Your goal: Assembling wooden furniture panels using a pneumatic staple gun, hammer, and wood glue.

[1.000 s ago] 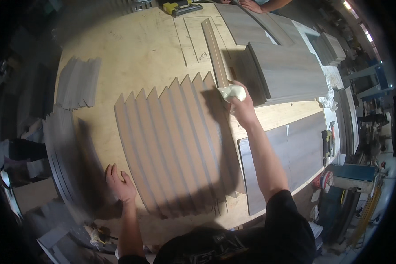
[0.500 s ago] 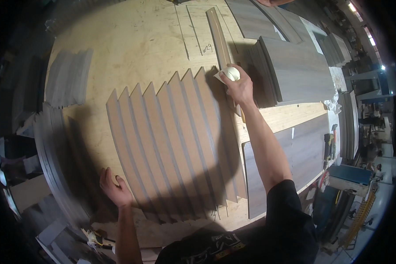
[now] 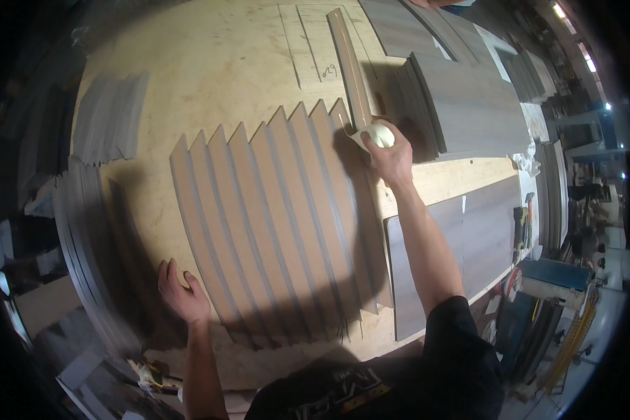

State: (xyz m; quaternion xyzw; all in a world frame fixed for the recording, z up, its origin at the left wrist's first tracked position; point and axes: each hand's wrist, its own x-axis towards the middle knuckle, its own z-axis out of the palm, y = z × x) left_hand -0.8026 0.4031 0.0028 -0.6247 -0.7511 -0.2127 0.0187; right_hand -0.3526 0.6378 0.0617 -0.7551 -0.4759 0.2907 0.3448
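The fingers of the right hand (image 3: 393,155) are curled around a small crumpled white cloth (image 3: 376,134) and hold it tight. The cloth is pressed on the far right corner of a row of long brown wooden strips with pointed ends (image 3: 280,217), which lie side by side, overlapping like a fan, on the large pale plywood worktable (image 3: 210,63). Just above the cloth a single narrow brown strip (image 3: 351,66) lies on the table and points away from the person.

The fingers of the left hand (image 3: 182,294) are spread open and flat. This hand rests on the table at the near left edge of the row, and its fingertips touch the first strip.

To the right of the right hand lies a stack of wide grey wood-grain panels (image 3: 469,105). Under the right forearm there is another flat grey panel (image 3: 469,245) on the table. On the far left of the table is a small group of grey strips (image 3: 108,119), and a bundle of long dark grey strips (image 3: 84,238) lies along the left edge.
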